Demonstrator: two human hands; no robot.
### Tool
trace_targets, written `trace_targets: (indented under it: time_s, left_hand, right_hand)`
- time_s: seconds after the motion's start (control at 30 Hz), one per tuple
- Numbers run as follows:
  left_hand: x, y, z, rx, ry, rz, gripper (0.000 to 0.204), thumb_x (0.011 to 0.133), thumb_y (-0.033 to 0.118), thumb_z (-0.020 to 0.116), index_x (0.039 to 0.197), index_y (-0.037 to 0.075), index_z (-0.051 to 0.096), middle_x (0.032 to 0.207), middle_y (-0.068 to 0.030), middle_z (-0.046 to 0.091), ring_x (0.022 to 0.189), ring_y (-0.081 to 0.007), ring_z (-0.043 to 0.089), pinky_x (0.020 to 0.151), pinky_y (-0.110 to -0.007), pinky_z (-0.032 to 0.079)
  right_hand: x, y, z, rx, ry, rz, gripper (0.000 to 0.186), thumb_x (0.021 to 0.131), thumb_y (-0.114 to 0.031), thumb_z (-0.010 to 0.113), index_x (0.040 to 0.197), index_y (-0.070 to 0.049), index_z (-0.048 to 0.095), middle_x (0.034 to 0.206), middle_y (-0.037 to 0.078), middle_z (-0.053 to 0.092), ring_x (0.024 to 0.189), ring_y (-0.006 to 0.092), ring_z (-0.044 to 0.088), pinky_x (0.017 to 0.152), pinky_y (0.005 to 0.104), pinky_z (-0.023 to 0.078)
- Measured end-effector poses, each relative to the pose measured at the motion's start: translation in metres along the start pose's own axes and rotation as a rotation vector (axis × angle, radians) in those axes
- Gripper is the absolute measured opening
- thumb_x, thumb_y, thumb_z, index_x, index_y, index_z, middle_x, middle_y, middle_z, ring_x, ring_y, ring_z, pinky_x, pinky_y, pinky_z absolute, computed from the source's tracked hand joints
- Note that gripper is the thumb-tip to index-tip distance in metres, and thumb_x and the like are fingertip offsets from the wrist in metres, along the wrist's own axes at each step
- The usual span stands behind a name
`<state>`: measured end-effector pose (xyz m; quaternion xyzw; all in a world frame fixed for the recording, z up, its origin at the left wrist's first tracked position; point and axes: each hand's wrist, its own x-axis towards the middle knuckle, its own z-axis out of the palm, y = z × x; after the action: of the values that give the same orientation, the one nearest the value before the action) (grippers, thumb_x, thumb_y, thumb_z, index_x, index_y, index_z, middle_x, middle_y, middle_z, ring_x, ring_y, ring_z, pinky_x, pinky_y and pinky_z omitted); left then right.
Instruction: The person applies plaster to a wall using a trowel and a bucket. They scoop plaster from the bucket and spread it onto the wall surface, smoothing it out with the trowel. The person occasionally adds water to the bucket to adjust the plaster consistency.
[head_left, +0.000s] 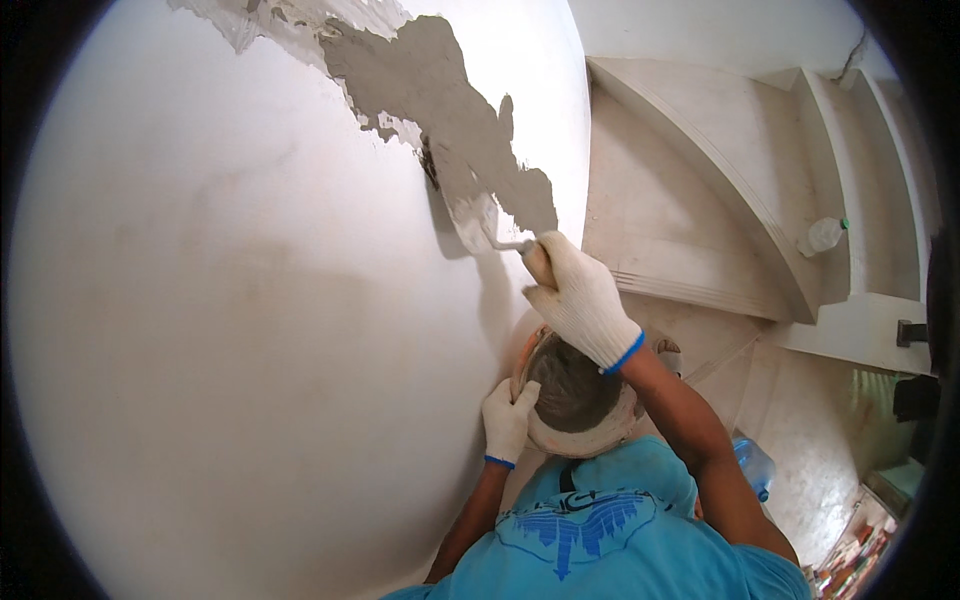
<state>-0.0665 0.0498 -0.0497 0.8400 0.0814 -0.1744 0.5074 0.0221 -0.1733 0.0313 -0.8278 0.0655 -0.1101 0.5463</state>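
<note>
My right hand [582, 300], in a white knit glove with a blue cuff, is closed around the handle of a trowel [472, 222]. The trowel's blade lies against the white wall [200, 380], at the lower left edge of a band of wet grey mortar [410, 80]. Some mortar seems to cover part of the blade. My left hand [507, 422], gloved alike, grips the left rim of a round bucket [572, 442] held close to my body. Grey mortar [575, 385] is inside the bucket, below my right wrist.
Curved pale stairs [700, 190] rise on the right, with a clear plastic bottle [823, 236] on one step. A large blue water bottle [753, 467] stands on the floor beside my right arm. Rubble [850, 560] lies at the lower right.
</note>
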Motion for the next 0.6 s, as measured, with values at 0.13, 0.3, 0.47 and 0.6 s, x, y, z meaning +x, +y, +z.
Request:
trace_targets:
  time_s: [0.13,0.3,0.47,0.6]
  left_hand:
    - [-0.002,0.016,0.001,-0.04,0.005,-0.025,0.031,0.1,0.025,0.076,0.092,-0.004,0.067,0.076,-0.0015,0.058,0.071,-0.0123,0.049,0.065,-0.034,0.047]
    - [0.008,0.013,0.005,0.041,0.008,0.073,0.029,0.098,0.023,0.077,0.093,-0.004,0.068,0.077,-0.0051,0.06,0.075,-0.0123,0.052,0.069,-0.035,0.049]
    - [0.011,0.04,0.019,-0.095,-0.045,0.06,0.029,0.098,0.022,0.077,0.093,-0.005,0.068,0.078,-0.0042,0.061,0.075,-0.0115,0.052,0.07,-0.036,0.049]
    - [0.03,0.039,0.022,-0.009,-0.104,0.082,0.027,0.099,0.022,0.075,0.096,-0.004,0.07,0.081,-0.0007,0.062,0.077,-0.0104,0.053,0.069,-0.032,0.047]
  right_hand:
    - [-0.019,-0.001,-0.007,-0.085,-0.154,0.032,0.033,0.085,-0.013,0.072,0.113,-0.006,0.056,0.102,0.024,0.067,0.1,0.0476,0.068,0.083,0.0553,0.053]
    - [-0.087,0.029,-0.057,0.019,-0.176,0.066,0.048,0.076,-0.004,0.077,0.124,-0.005,0.071,0.108,0.019,0.072,0.102,0.0376,0.073,0.095,0.0423,0.058]
    - [-0.124,0.061,-0.131,-0.036,-0.192,0.354,0.054,0.076,-0.005,0.081,0.129,-0.004,0.073,0.109,0.018,0.075,0.1,0.0308,0.075,0.091,0.0379,0.058]
    - [-0.138,0.059,-0.173,-0.471,-0.286,0.311,0.059,0.074,-0.001,0.077,0.133,-0.007,0.072,0.114,0.018,0.077,0.104,0.0334,0.076,0.093,0.0412,0.059]
